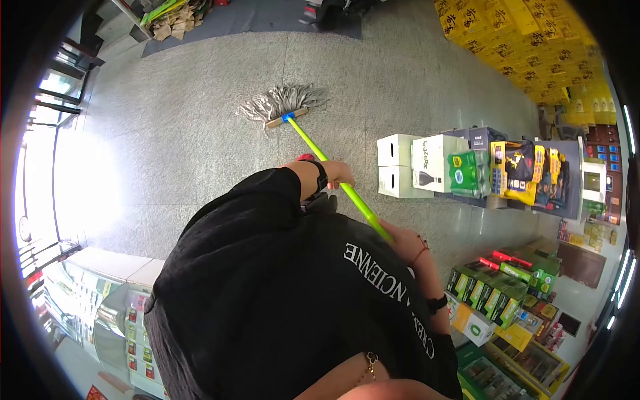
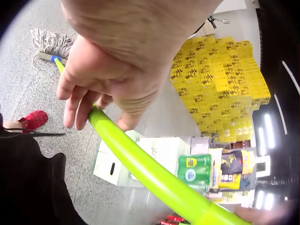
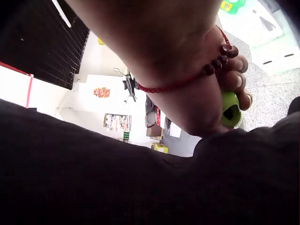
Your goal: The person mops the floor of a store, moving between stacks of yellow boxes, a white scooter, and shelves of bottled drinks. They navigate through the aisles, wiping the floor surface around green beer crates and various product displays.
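Note:
A mop (image 1: pixel 287 103) with grey-white strands, a blue clamp and a lime-green handle lies head-down on the speckled floor, ahead of the person. My left hand (image 1: pixel 340 175) holds the handle partway along; in the left wrist view its fingers (image 2: pixel 79 105) and thumb lie around the green pole (image 2: pixel 150 171). Farther up, close to the body, my right hand (image 1: pixel 399 241) grips the handle near its top. In the right wrist view, curled fingers (image 3: pixel 236 82) wrap the hollow green handle end (image 3: pixel 230 111). A red beaded bracelet (image 3: pixel 178 84) circles that wrist.
White boxes (image 1: pixel 395 167) and a green bottle pack (image 1: pixel 467 172) stand to the right of the handle. Yellow cartons (image 1: pixel 517 43) are stacked at the far right. A glass counter (image 1: pixel 110 320) stands at the lower left. A dark mat (image 1: pixel 247 20) covers floor at the top.

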Demonstrator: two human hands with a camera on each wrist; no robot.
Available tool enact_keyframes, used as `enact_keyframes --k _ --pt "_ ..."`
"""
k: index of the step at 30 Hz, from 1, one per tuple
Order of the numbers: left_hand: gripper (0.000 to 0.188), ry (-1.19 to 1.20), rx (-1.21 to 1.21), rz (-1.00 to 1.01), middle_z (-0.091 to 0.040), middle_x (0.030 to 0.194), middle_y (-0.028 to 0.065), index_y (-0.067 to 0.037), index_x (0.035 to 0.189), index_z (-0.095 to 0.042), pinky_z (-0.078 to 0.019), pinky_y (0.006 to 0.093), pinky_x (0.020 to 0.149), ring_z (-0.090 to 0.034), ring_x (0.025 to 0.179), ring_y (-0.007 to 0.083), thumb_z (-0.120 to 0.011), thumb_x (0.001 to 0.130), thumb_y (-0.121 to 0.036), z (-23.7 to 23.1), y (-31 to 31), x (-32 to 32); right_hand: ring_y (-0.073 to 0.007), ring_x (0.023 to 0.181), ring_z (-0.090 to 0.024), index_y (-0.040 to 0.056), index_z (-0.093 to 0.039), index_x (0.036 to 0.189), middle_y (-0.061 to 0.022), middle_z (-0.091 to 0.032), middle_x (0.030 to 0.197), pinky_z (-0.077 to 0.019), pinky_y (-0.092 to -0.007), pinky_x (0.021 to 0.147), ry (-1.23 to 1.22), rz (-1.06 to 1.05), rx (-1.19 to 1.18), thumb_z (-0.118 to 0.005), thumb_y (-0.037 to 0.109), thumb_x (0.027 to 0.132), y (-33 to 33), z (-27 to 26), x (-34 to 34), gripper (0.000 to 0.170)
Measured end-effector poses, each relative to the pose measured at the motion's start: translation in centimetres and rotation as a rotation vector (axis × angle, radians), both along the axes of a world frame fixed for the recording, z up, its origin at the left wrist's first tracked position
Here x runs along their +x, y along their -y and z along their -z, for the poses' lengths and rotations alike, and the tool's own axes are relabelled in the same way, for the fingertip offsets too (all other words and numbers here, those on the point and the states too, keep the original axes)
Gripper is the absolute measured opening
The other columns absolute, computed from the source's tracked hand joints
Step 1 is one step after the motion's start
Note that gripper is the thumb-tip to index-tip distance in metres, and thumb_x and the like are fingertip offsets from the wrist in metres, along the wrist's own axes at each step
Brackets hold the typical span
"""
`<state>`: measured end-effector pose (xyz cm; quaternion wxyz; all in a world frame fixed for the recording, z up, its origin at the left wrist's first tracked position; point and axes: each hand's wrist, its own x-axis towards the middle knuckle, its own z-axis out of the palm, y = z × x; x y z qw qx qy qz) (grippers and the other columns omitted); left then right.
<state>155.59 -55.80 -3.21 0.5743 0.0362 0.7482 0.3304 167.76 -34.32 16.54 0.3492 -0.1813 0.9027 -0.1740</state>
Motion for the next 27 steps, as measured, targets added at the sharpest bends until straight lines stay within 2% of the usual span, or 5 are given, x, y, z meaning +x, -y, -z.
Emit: enact_keyframes --k 10,12,17,24,27 --pt "0.061 0.041 0.052 0.062 -0.061 0.094 0.0201 -0.001 0.111 -0.054 -0.0518 0.0379 0.059 -0.062 0.07 0.0269 -0.059 0.071 -0.046 -4.2 -1.5 9.4 -0.0377 0.073 -0.059 0.025 -0.046 0.122 -0.0208 -0.06 0.076 -0.0464 -0.045 0.067 0.001 -0.043 0.1 -0.053 0.032 0.078 -1.7 -3.8 8.9 0.045" --pt "0.062 0.05 0.062 0.064 -0.06 0.097 0.0209 0.0 0.112 -0.053 -0.0518 0.0373 0.059 -0.061 0.072 0.0277 -0.059 0.072 -0.047 -4.7 -1.1 9.6 -0.0376 0.073 -0.059 0.025 -0.047 0.122 -0.0209 -0.06 0.076 -0.0463 -0.0447 0.067 0.03 -0.043 0.156 -0.053 0.033 0.078 -1.1 -4.3 8.9 0.045" --pt "0.061 0.041 0.094 -0.031 -0.058 0.098 0.023 -0.002 0.113 -0.053 -0.0522 0.0389 0.058 -0.061 0.072 0.0295 -0.058 0.073 -0.048 0.7 -0.8 9.4 -0.0364 0.074 -0.059 0.0245 -0.048 0.121 -0.0206 -0.06 0.078 -0.0468 -0.0429 0.067 0.007 -0.023 0.152 -0.056 0.032 0.075 0.7 -5.4 8.1 0.047" --pt "0.057 0.079 0.213 -0.096 -0.058 0.096 0.0223 -0.006 0.113 -0.055 -0.0526 0.0389 0.055 -0.061 0.073 0.0289 -0.059 0.073 -0.046 3.4 2.1 6.8 -0.0342 0.076 -0.059 0.0202 -0.051 0.118 -0.0192 -0.061 0.08 -0.0476 -0.0401 0.069 -0.02 0.047 0.131 -0.062 0.027 0.071 4.1 -6.8 5.1 0.049" --pt "0.065 0.034 0.161 -0.061 -0.061 0.094 0.0196 0.001 0.113 -0.051 -0.0514 0.0351 0.057 -0.061 0.061 0.0253 -0.057 0.074 -0.051 -1.0 6.5 4.7 -0.0336 0.078 -0.06 0.022 -0.05 0.119 -0.018 -0.061 0.083 -0.0479 -0.0397 0.071 -0.066 0.019 0.056 -0.061 0.03 0.072 6.6 -5.9 3.0 0.05"
